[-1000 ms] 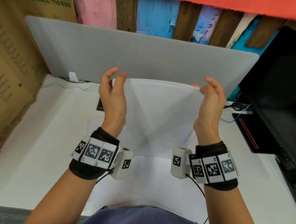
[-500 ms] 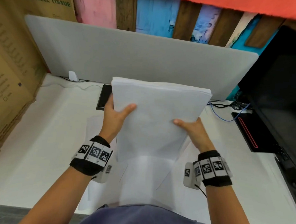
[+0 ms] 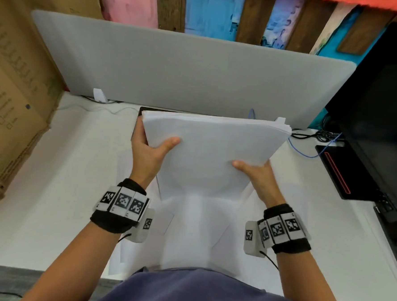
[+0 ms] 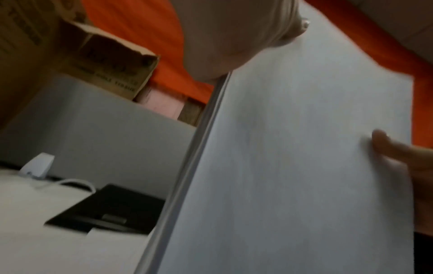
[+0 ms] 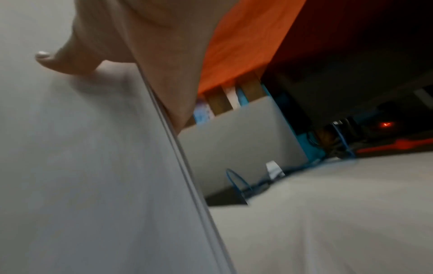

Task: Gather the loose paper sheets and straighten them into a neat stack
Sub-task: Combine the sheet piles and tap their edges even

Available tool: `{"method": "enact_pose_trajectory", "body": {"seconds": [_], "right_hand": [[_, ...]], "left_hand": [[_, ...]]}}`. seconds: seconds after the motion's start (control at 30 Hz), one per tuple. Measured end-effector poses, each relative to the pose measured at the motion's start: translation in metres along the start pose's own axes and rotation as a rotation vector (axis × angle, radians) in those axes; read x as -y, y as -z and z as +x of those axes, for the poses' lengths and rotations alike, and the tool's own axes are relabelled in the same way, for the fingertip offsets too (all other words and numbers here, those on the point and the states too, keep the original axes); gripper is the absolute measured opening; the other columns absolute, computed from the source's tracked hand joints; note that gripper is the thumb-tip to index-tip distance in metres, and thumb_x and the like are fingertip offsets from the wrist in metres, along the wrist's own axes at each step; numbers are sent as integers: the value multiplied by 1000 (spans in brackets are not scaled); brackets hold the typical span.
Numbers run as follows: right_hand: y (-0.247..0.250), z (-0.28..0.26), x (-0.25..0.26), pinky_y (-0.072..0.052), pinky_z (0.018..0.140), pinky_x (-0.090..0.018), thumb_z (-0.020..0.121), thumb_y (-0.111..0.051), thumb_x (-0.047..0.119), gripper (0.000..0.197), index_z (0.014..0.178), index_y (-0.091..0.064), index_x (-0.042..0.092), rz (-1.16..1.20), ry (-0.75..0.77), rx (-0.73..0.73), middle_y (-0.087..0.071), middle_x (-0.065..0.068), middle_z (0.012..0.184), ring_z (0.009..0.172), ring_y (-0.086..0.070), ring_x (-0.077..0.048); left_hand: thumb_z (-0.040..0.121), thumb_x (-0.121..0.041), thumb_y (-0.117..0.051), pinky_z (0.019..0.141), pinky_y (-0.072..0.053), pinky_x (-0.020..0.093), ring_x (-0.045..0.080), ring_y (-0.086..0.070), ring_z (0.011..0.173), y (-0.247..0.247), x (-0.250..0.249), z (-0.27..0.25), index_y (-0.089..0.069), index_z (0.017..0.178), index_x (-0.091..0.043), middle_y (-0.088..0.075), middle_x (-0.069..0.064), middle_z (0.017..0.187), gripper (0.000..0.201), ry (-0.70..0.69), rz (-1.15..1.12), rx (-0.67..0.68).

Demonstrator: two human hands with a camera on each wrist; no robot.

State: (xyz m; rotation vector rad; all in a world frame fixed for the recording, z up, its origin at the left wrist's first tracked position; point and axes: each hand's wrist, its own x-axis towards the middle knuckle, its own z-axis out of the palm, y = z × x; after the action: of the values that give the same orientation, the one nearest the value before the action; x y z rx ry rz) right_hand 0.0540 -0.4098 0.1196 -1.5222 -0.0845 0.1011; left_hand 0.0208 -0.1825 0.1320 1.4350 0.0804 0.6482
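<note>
A thick stack of white paper sheets [image 3: 211, 146] stands tilted on the white desk, upper edge leaning away from me. My left hand [image 3: 151, 152] grips its left side, thumb across the front face, fingers hidden behind. My right hand [image 3: 256, 174] grips the right side lower down in the same way. The left wrist view shows the stack [image 4: 304, 148] edge-on with my left thumb [image 4: 234, 37] pressed on it. My right thumb [image 5: 70, 61] lies on the stack's face [image 5: 82, 166] in the right wrist view. More loose sheets [image 3: 188, 231] lie flat on the desk under the stack.
A grey divider panel [image 3: 186, 75] runs along the back of the white desk [image 3: 51, 188]. Cardboard boxes [image 3: 15, 92] stand at the left. A black monitor [image 3: 381, 115] and its base are at the right, with cables [image 3: 314, 138]. A black flat device [image 4: 112, 209] lies behind the stack.
A second ago both hands were raised at the sheets' upper edge; they have slid down to grip the stack's sides, and the stack has dropped lower toward the desk.
</note>
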Motion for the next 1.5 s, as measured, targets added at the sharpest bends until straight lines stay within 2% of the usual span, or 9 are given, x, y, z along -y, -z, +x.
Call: {"method": "enact_pose_trajectory", "body": {"seconds": [0.2,0.43,0.63,0.7,0.83,0.97,1.03,1.2,1.5], "right_hand": [[-10,-4,-47,-50,65,-8,80,-67,4,25,84,-56,26,14,-189,-68,-62,8,86,82,-60,-9],[-4,1,5,-52,65,-12,83,-64,8,17,82,-59,24,81,-22,-132,-67,15,75,68,-65,3],[-4,-1,6,-55,74,-18,75,-71,2,30,92,-61,25,-18,-33,0,-67,4,94,80,-66,-4],[-2,-9,-8,-54,81,-21,77,-70,4,30,93,-59,27,-39,-90,17,-66,6,97,86,-63,-4],[2,-12,-17,-52,76,-21,83,-65,11,21,90,-57,29,-19,-127,-24,-65,9,91,85,-63,-9],[2,-12,-16,-53,81,-24,84,-64,14,18,97,-59,25,-54,-155,11,-66,4,97,89,-64,-12],[1,-12,-17,-52,87,-31,85,-64,15,21,103,-58,22,-56,-159,7,-67,2,100,94,-64,-17],[3,-10,-11,-52,84,-30,84,-65,14,20,101,-59,21,-70,-83,-53,-65,8,94,88,-63,-8],[-2,-11,-17,-51,76,-20,75,-71,0,33,90,-63,27,-9,-62,3,-72,13,85,81,-67,2]], "left_hand": [[74,3,-70,61,-48,5,-5,-65,73,-7,43,-17,-57,87,-24,-64,-14,85,33,266,54,46],[23,-63,-83,70,-55,18,-1,-67,81,19,36,-7,-59,96,-26,-71,-13,88,85,400,68,268],[79,-6,-67,56,-49,7,-9,-65,63,14,24,-10,-62,81,-22,-68,-26,62,16,293,65,113],[79,-15,-69,55,-50,9,-6,-65,62,14,22,-13,-64,80,-19,-69,-22,62,7,306,30,117],[37,-64,-81,59,-54,17,5,-70,74,20,22,-13,-65,92,-19,-75,-10,80,73,459,-57,332],[71,-52,-64,68,-54,23,15,-67,89,19,23,1,-60,111,-11,-70,3,104,58,557,-127,276],[70,-55,-56,74,-51,24,15,-63,97,17,23,1,-54,121,-7,-66,6,114,70,504,-80,213],[65,-75,-52,53,-43,4,-12,-58,57,11,5,-12,-50,70,-13,-63,-27,57,62,197,28,173],[40,-86,-60,55,-45,3,-14,-59,59,8,3,-17,-68,67,-48,-63,-31,59,47,71,-37,60]]}}
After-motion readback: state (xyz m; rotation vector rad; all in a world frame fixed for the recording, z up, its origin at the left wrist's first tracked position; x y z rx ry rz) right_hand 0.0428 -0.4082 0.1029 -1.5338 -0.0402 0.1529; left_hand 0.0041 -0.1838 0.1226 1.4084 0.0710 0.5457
